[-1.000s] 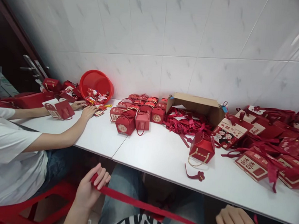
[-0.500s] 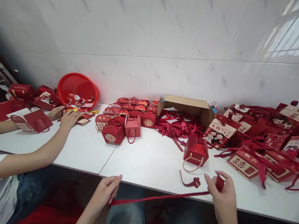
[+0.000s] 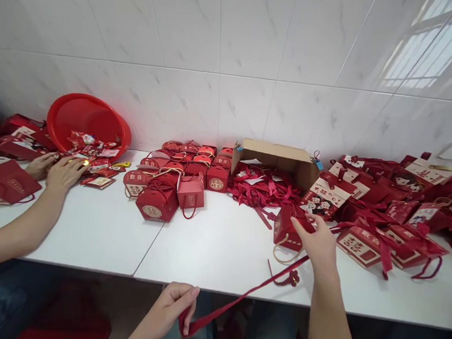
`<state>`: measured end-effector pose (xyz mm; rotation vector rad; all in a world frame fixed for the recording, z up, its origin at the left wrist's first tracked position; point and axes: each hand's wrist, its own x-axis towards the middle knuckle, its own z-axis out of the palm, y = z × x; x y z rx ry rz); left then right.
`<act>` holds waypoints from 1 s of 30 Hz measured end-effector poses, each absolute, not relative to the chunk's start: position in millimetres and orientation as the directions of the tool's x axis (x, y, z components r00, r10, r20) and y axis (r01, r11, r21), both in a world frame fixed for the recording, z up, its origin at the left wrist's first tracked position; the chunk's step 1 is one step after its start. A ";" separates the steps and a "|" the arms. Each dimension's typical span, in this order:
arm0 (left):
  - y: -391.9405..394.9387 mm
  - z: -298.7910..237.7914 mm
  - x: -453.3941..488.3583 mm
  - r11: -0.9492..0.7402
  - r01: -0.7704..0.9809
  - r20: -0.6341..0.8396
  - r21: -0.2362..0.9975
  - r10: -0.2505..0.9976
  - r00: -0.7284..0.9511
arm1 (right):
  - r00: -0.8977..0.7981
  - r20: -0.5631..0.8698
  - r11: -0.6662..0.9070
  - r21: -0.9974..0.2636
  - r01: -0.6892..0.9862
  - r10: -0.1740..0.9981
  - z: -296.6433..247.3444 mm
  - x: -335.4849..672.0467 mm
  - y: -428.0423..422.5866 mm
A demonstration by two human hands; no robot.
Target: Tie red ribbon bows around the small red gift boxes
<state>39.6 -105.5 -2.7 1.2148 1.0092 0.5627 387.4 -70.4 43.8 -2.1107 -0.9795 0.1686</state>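
Note:
A long dark red ribbon (image 3: 244, 296) stretches slantwise between my two hands in front of the table edge. My left hand (image 3: 170, 310) is closed on its lower end, below the tabletop's front edge. Farther up, my right hand (image 3: 317, 243) has its fingers closed round the other end, right beside a small red gift box (image 3: 284, 226) with a twisted cord handle. Whether the fingers touch that box I cannot tell. A red strap with a flower-shaped end (image 3: 291, 279) lies on the table just below the box.
An open cardboard box (image 3: 277, 150) spills red ribbons. Red gift boxes (image 3: 157, 202) cluster left of it; more with bows (image 3: 363, 246) pile up at right. On the left, another person's hands (image 3: 65, 172) handle wrapped sweets by a red basin (image 3: 91, 103).
My right hand has moved forward to the small red box, carrying its ribbon end. My left hand has shifted slightly right and down. The view has turned a little to the right.

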 end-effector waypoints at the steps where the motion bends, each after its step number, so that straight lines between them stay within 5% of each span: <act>1: -103.7 -2.8 39.2 0.295 0.142 -0.326 0.945 0.814 0.480 | 0.682 0.195 -0.387 -0.700 0.600 0.705 42.9 388.8 -71.1; 7: -98.8 -5.9 44.9 0.206 0.103 -0.227 0.973 0.795 0.563 | 0.759 0.283 -0.452 -0.663 0.597 0.587 32.9 404.6 -70.6; 14: -98.4 -14.6 57.1 0.269 0.078 -0.263 0.960 0.773 0.577 | 0.721 0.097 -0.566 -0.550 0.613 0.686 9.6 432.0 -69.1; 18: -96.9 -16.7 56.3 0.263 0.093 -0.268 0.960 0.776 0.571 | 0.729 0.148 -0.545 -0.570 0.616 0.669 8.5 430.0 -71.2; 25: -96.4 -9.6 47.8 0.156 0.158 -0.219 0.975 0.793 0.569 | 0.677 0.296 -0.220 -0.794 0.567 0.674 40.5 383.3 -82.4; 30: -95.1 -15.4 46.5 0.020 -0.059 -0.003 0.998 0.961 0.278 | 0.308 0.237 0.085 -0.897 0.434 0.922 41.5 334.2 -80.1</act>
